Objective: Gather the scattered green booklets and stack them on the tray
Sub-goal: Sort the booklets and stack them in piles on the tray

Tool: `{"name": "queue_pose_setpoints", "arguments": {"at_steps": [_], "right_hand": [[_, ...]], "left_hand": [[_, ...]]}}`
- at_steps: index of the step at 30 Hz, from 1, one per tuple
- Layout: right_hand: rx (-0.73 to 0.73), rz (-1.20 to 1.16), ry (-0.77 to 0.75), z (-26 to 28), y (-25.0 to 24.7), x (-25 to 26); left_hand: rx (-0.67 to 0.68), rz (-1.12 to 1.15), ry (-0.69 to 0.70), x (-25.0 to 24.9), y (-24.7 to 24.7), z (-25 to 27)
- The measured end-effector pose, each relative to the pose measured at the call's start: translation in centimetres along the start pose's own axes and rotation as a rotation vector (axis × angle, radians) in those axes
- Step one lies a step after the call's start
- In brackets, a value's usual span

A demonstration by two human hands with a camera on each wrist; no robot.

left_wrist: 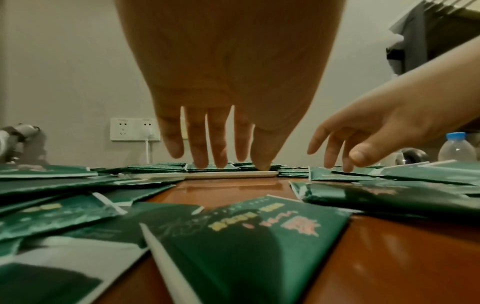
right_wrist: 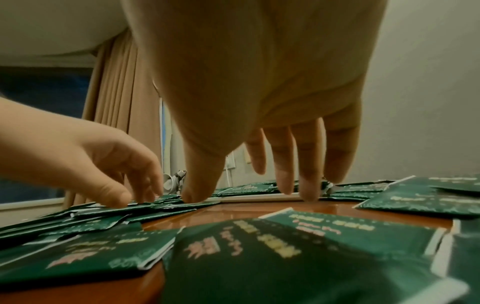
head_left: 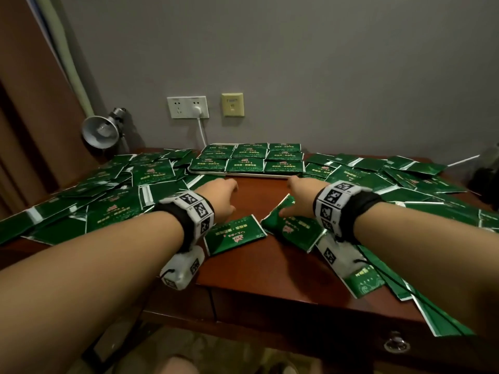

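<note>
A white tray [head_left: 237,174] sits at the back centre of the wooden table, with green booklets [head_left: 245,157] laid on it in neat rows. Loose green booklets lie in heaps on the left [head_left: 108,190] and on the right [head_left: 405,179]. Two more lie close by, one [head_left: 235,234] below my left wrist and one [head_left: 291,228] under my right hand. My left hand [head_left: 224,193] and right hand [head_left: 297,190] reach side by side toward the tray's front edge. In the wrist views the left hand [left_wrist: 221,156] and right hand [right_wrist: 249,164] have straight, spread fingers and hold nothing.
A strip of bare wood [head_left: 259,190] runs between the hands up to the tray. A metal desk lamp [head_left: 100,130] stands at the back left, below a wall socket [head_left: 187,107] with a plugged cable. A water bottle [left_wrist: 457,148] stands far right. Booklets overhang the table's front right edge.
</note>
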State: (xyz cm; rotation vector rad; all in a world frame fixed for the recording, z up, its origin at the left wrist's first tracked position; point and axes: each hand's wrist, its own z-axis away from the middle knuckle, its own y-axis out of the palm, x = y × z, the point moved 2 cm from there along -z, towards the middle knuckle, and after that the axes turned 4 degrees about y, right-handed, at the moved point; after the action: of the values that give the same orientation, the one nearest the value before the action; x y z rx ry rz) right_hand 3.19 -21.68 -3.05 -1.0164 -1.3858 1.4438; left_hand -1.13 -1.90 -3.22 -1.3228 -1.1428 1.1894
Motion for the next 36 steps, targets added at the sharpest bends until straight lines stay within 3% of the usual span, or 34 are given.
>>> {"name": "queue_pose_setpoints", "arguments": {"at_steps": [6,8,11,16,22,24,26,28,30,33,36], "right_hand": [[0.158,0.080,-0.006,-0.6,2.0,0.6],[0.196,0.119,-0.060,-0.9,2.3,1.2],[0.205,0.216,-0.179,-1.5,2.9,2.0],[0.191,0.384,-0.141,-1.6,2.6,2.8],[0.069,0.062,-0.012,-1.9,0.5,2.4],[0.014,-0.054,0.065,-1.9,-0.4,2.3],[0.009,-0.071,0.123,-2.2,-1.0,2.1],[0.018,-0.082,0.175,-2.8,-0.8,1.7],[0.039,-0.026,0.193,-3.1,-0.2,1.4],[0.048,0.062,0.103,-2.4,0.5,1.4],[0.099,0.168,-0.108,-0.5,0.8,1.6]], "left_hand": [[0.186,-0.070,0.018,-1.5,2.2,0.2],[0.294,-0.125,0.041,-2.3,3.1,0.3],[0.364,-0.191,-0.037,-3.2,3.8,0.6],[0.396,-0.184,0.000,-3.6,3.3,1.3],[0.267,0.099,0.199,-3.3,2.7,1.9],[0.166,0.103,0.119,-2.7,2.9,1.9],[0.121,0.008,-0.069,-2.4,2.9,2.1],[0.261,-0.106,-0.244,-1.9,3.5,2.5],[0.370,-0.170,-0.298,-1.7,4.2,2.3],[0.383,-0.110,-0.223,-2.1,3.9,2.1],[0.382,0.106,0.004,-2.7,3.3,1.8]]}}
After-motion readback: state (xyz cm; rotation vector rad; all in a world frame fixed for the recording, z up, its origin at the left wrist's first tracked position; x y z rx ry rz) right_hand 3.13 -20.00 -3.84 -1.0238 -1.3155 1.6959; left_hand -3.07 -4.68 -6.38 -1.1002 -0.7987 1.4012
